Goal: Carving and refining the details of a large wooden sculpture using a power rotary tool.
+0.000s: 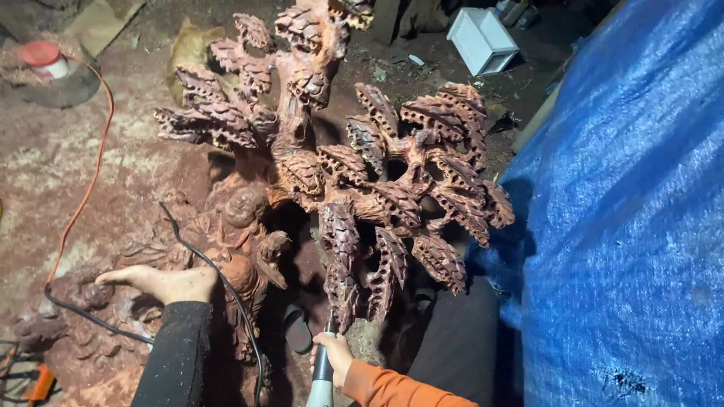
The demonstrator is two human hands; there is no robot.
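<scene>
Down low in the view, the right hand (335, 354) is closed around a slim grey-and-black handheld rotary carving tool (322, 377), its tip pointing up at the lowest lobes of a large reddish-brown wooden sculpture carved as a twisting tree with scaly, cone-like clusters (339, 173). The sculpture stands on the dusty workshop floor (53, 158), directly in front of the person, and its gnarled base spreads out to the left. The left hand (170, 283), in a dark sleeve, lies flat with fingers together on that base, gripping nothing.

The carving looks heavy and stiff, judging by its bulk, but the thin pierced clusters seem fragile; the thick trunk or the broad base would be the safer places to take hold, not the outer lobes. The tool looks light and rigid, held near its front end.

A black cable (226, 286) runs over the base past the left hand, and a thin orange cord (87, 188) curves across the floor farther left. A black sandal (296, 329) lies between the hands. To the right, a crinkled blue plastic tarpaulin (626, 211) covers something bulky, just beside the sculpture. At the top, a small white open box (483, 39) sits on the floor; at top left is a round container with a red lid (44, 59), its label too small to make out.
</scene>
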